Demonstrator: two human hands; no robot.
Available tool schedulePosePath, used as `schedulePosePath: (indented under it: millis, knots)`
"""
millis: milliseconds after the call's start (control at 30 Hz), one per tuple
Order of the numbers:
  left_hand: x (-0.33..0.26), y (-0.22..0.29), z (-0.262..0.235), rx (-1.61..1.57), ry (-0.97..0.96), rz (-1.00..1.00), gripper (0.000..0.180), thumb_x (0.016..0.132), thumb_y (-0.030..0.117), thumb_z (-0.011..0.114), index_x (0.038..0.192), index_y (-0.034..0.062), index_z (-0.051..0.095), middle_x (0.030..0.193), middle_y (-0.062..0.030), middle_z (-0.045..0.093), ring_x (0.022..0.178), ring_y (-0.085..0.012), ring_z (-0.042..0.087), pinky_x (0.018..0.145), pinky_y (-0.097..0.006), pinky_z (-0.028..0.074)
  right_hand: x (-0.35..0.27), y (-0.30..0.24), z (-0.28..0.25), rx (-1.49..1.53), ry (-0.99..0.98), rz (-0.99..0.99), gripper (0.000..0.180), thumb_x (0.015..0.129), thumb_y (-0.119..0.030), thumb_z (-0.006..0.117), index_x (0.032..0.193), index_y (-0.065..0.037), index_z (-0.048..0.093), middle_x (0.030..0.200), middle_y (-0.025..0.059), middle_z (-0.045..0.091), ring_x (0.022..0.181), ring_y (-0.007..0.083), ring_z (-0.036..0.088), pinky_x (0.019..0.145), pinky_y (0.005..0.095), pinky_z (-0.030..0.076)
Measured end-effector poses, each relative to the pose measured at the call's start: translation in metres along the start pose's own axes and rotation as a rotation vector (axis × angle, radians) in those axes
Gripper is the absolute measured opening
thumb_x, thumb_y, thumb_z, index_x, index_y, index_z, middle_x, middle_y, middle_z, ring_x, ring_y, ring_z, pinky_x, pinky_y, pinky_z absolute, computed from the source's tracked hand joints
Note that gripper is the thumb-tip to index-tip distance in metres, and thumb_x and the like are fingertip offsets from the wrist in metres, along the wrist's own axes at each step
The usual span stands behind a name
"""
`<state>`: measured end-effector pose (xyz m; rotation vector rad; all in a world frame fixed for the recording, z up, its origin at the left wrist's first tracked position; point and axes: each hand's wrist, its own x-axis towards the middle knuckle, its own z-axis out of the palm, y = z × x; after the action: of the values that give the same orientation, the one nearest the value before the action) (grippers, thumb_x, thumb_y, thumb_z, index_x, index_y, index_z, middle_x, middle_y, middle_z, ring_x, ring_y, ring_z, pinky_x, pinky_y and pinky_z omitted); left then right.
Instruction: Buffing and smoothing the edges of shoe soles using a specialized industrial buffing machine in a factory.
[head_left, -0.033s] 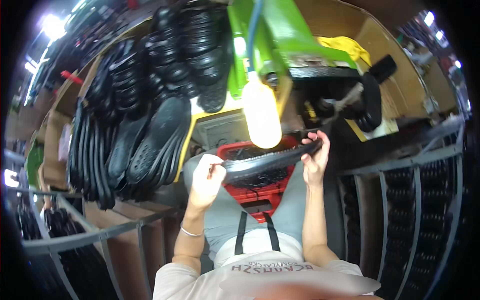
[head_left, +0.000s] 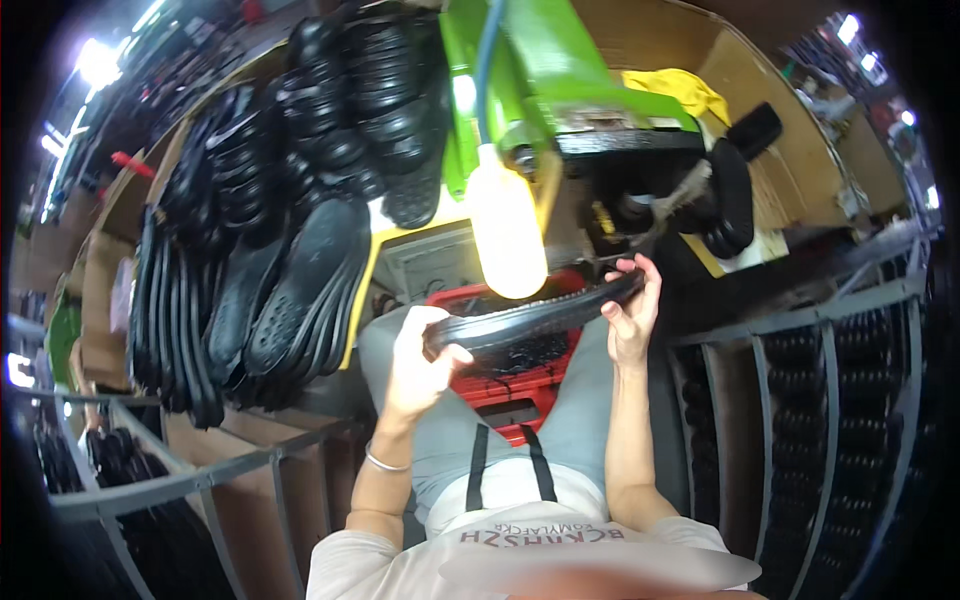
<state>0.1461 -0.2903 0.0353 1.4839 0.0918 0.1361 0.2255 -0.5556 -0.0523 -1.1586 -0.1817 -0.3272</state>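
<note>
A black shoe sole (head_left: 530,318) is stretched between my two hands, edge toward me, above my lap. My left hand (head_left: 415,355) grips its left end, thumb on the near side. At the other end, my right hand (head_left: 634,310) pinches the sole's tip between thumb and fingers. A glowing lamp (head_left: 507,230) hangs on a blue cable just beyond the sole and is brightly overexposed. Below the sole, between my knees, sits a red plastic basket (head_left: 520,393), partly hidden by it, with dark scraps inside.
Several black soles (head_left: 310,285) stand and lie stacked at the left of the bench. A green machine (head_left: 570,75) rises behind the lamp, near a yellow cloth (head_left: 680,92) and a cardboard box (head_left: 770,75). Metal racks (head_left: 820,330) holding dark soles flank me.
My left hand has loosened slightly, its thumb now apart from the fingers along the sole's end. The view has shifted a little, and the right hand keeps its pinch.
</note>
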Motion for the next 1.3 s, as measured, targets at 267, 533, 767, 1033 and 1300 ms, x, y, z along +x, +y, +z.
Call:
schedulePosePath:
  millis: [267, 533, 767, 1033, 1300]
  knots:
    - [0.049, -0.019, 0.046, 0.015, -0.100, 0.155, 0.049, 0.059, 0.009, 0.090, 0.090, 0.0044, 0.053, 0.082, -0.0047, 0.065, 0.076, -0.0107, 0.062, 0.069, -0.025, 0.052, 0.033, -0.041, -0.009, -0.148, 0.080, -0.138, 0.094, 0.069, -0.024, 0.086, 0.142, -0.002, 0.031, 0.138, 0.0120, 0.036, 0.126, 0.0248, 0.040, 0.102, 0.0324, 0.036]
    - [0.049, -0.017, 0.008, 0.167, -0.039, 0.295, 0.049, 0.059, 0.007, 0.090, 0.091, 0.0027, 0.053, 0.085, -0.0062, 0.065, 0.077, -0.0123, 0.063, 0.067, -0.025, 0.052, 0.029, -0.024, 0.014, -0.248, 0.043, -0.141, 0.091, 0.068, -0.015, 0.086, 0.140, 0.003, 0.033, 0.137, 0.0122, 0.042, 0.124, 0.0227, 0.043, 0.104, 0.0326, 0.035]
    - [0.048, -0.058, -0.048, 0.166, 0.020, 0.253, 0.054, 0.053, 0.005, 0.091, 0.091, 0.0029, 0.053, 0.081, -0.0019, 0.055, 0.075, -0.0108, 0.056, 0.068, -0.025, 0.048, 0.008, -0.009, 0.046, -0.384, 0.003, -0.158, 0.093, 0.056, 0.000, 0.089, 0.133, 0.008, 0.037, 0.128, 0.0151, 0.047, 0.111, 0.0225, 0.052, 0.094, 0.0332, 0.047]
    - [0.061, -0.088, -0.059, 0.228, -0.171, 0.081, 0.045, 0.055, 0.008, 0.090, 0.087, 0.0028, 0.060, 0.083, -0.0026, 0.063, 0.076, -0.0116, 0.059, 0.072, -0.027, 0.048, -0.005, 0.008, 0.060, -0.719, 0.086, -0.478, 0.101, 0.048, -0.018, 0.095, 0.132, 0.006, 0.043, 0.129, 0.0272, 0.051, 0.114, 0.0384, 0.055, 0.098, 0.0425, 0.045]
    - [0.070, -0.059, 0.029, 0.829, -0.114, 0.631, 0.027, 0.064, 0.022, 0.080, 0.078, 0.0068, 0.063, 0.073, -0.0078, 0.059, 0.073, -0.0272, 0.061, 0.097, -0.048, 0.042, -0.015, 0.007, 0.077, -0.852, 0.101, -0.559, 0.092, 0.048, -0.021, 0.095, 0.124, 0.006, 0.051, 0.122, 0.0215, 0.055, 0.110, 0.0355, 0.055, 0.095, 0.0421, 0.045]
